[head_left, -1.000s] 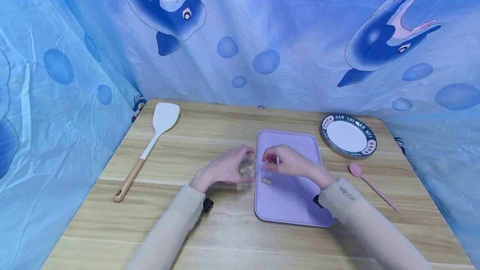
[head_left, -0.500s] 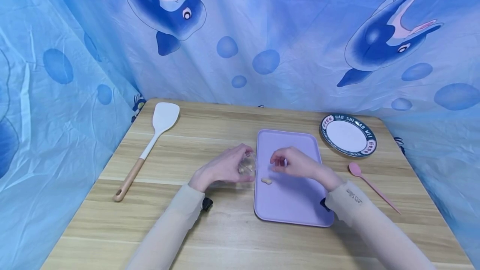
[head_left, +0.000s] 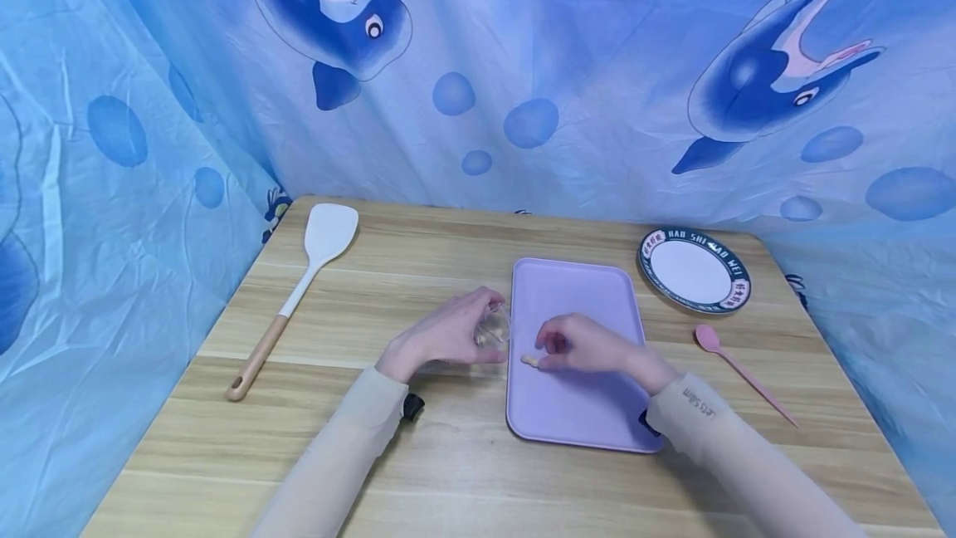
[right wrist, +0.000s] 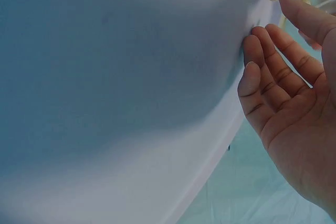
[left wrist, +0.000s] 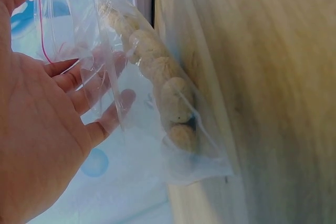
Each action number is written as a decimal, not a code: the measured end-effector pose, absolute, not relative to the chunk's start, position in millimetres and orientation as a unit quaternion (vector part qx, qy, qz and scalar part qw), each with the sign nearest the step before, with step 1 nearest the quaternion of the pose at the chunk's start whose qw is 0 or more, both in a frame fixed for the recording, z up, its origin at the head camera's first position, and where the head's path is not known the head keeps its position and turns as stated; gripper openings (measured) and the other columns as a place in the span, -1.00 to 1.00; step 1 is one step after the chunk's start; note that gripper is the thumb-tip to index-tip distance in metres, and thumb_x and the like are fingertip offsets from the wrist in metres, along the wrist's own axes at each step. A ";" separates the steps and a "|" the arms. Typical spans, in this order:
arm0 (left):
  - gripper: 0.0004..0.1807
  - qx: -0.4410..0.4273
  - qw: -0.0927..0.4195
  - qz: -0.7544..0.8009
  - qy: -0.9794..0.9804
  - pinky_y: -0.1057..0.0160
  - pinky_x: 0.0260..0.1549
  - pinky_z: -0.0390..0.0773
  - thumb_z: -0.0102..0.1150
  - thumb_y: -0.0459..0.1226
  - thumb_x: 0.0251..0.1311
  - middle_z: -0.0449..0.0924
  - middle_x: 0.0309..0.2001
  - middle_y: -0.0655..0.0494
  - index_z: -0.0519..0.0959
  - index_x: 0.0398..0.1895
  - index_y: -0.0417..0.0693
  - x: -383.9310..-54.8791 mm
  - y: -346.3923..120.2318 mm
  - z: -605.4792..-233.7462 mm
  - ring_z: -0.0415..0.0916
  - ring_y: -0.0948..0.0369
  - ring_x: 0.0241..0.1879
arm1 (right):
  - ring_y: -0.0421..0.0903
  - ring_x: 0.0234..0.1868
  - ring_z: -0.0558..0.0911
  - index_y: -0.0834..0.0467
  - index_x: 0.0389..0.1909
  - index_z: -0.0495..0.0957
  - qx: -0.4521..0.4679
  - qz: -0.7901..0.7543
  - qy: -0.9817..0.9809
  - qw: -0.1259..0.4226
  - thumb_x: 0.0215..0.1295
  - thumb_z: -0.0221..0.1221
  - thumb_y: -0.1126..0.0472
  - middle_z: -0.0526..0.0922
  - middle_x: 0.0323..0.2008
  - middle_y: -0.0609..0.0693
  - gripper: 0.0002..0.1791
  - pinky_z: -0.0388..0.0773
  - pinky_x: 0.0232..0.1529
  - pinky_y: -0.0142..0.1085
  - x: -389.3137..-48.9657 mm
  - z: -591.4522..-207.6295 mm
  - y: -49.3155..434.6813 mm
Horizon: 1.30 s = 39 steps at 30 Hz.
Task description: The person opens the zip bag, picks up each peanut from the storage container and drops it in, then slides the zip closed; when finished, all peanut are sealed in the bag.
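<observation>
My left hand (head_left: pixel 444 332) holds a clear zip bag (left wrist: pixel 142 135) by its mouth, beside the left rim of the lilac tray (head_left: pixel 571 413). Several peanuts (left wrist: pixel 176 100) in their shells lie inside the bag, as the left wrist view shows. One more peanut (head_left: pixel 529 361) lies on the tray near that same rim. Over the tray hovers my right hand (head_left: pixel 590 344), its fingers loosely bent and nothing between them. Its thumb tip is right by the loose peanut; whether they touch I cannot tell.
A white spatula (head_left: pixel 329 235) with a wooden handle lies on the left of the wooden table (head_left: pixel 418 471). At the back right stands a plate (head_left: pixel 690 271) with a dark green rim. A pink spoon (head_left: pixel 747 374) lies to the tray's right.
My right hand has drawn back from the bag's mouth, then come down toward the loose peanut. The left hand and the bag have stayed in place.
</observation>
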<state>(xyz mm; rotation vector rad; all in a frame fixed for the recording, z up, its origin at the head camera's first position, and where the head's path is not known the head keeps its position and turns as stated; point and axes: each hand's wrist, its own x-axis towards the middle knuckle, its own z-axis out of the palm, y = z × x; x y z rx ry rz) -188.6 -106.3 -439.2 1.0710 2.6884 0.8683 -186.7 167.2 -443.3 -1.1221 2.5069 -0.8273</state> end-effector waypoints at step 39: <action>-0.13 0.355 0.059 0.288 0.887 0.15 0.18 0.44 0.46 0.05 -0.02 0.49 0.17 0.01 0.33 0.31 -0.13 -187.0 -105.6 -436.6 0.46 0.11 0.14 | -0.26 -0.46 0.51 0.16 -0.36 0.67 -0.392 -0.270 0.875 0.090 0.20 0.36 0.32 0.57 -0.51 -0.25 -0.95 0.53 -0.42 -0.34 -197.1 -409.3 159.7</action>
